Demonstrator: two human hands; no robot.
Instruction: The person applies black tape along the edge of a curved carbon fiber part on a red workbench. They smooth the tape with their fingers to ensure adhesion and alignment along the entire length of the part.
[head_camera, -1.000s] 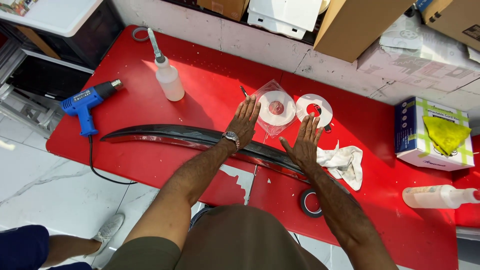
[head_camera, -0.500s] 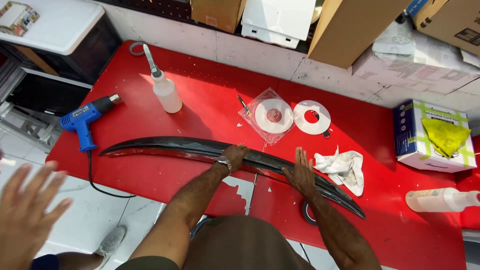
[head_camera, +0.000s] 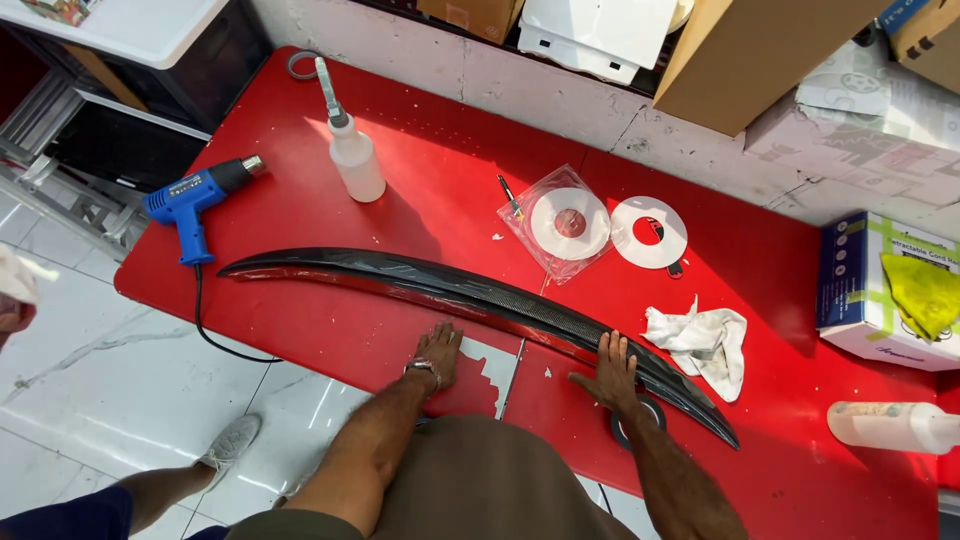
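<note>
Red table (head_camera: 330, 330): long glossy black trim strip (head_camera: 470, 295), judged stiff, light and slippery, is being steadied near its middle; left hand (head_camera: 437, 352) and right hand (head_camera: 612, 370) are being laid open and apart along its near edge.

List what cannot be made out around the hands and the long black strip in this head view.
- Tape roll: largely covered by the right hand and wrist.
- Left hand: its palm faces down on the table, so nothing under it can be seen.
- Black strip: the underside faces away.
- Bottle: its end is cut off by the right edge.
- Small tool: too small to identify.
</note>
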